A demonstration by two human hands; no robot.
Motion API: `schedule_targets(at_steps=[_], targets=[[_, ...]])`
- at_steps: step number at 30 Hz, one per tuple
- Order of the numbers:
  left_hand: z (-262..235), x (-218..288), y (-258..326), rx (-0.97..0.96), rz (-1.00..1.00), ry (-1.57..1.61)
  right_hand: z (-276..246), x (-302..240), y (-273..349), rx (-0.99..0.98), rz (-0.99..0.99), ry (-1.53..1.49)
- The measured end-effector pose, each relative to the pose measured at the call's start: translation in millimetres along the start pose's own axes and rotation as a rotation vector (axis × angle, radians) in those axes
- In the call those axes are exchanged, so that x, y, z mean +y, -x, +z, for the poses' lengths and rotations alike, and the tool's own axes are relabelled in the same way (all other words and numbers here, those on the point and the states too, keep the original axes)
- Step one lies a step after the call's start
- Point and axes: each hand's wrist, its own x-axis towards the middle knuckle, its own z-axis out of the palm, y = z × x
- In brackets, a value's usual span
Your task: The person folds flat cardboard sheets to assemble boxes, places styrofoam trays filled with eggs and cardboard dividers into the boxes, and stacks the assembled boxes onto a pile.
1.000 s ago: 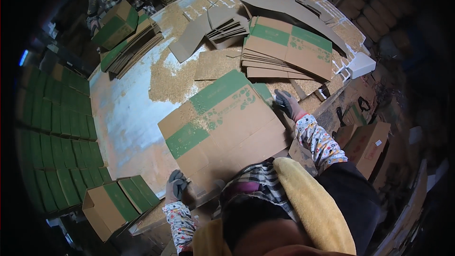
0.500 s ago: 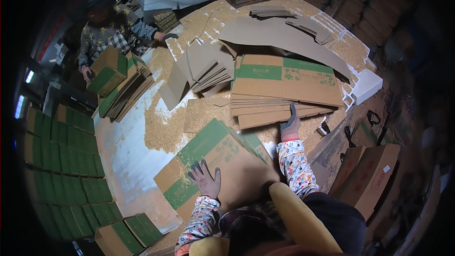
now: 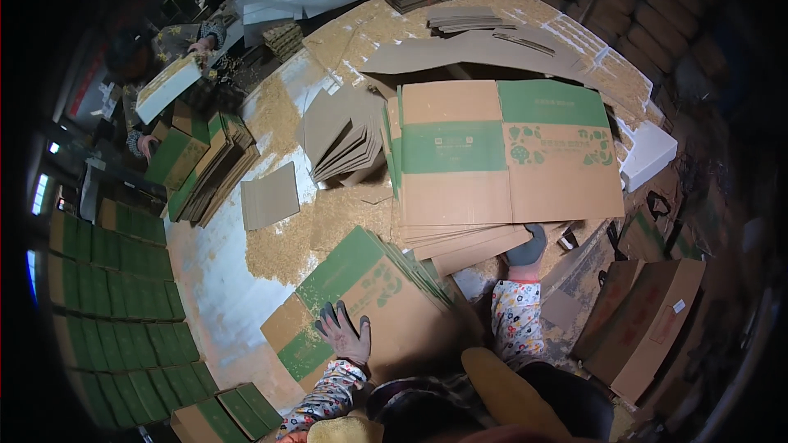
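Note:
My left hand (image 3: 346, 336), in a grey-tipped glove, lies flat with fingers spread on a stack of flattened green-and-brown cartons (image 3: 402, 320) close to me. My right hand (image 3: 525, 254), gloved too, grips the near edge of a second pile of flattened cartons (image 3: 455, 189) farther ahead. Its fingertips are partly hidden at the cardboard. The top of that pile is raised toward me, while looser sheets fan out beneath its near edge. Grey cardboard pieces (image 3: 349, 131) lean at the left of this pile.
Sawdust-like crumbs (image 3: 279, 238) cover much of the table. At the far left a person (image 3: 168, 57) holds a white-topped block over cartons. Rows of green cartons (image 3: 123, 303) stand left. A white foam piece (image 3: 648, 156) and large brown cartons (image 3: 648, 328) are at the right.
The far pile's top cartons have tipped up toward me at my right hand. A loose grey sheet now lies left of them. The other person has brought a white-topped block over their cartons.

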Motion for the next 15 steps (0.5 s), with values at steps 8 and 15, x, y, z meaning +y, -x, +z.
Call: schedule_targets(at_steps=[8,15], targets=[[-13,6,0,-0.009,-0.027,0.005,78,25,-261,-0.178,-0.313,0.298],[0,4,-9,-0.001,0.012,0.073,61,72,-440,-0.183,-0.506,1.509]])
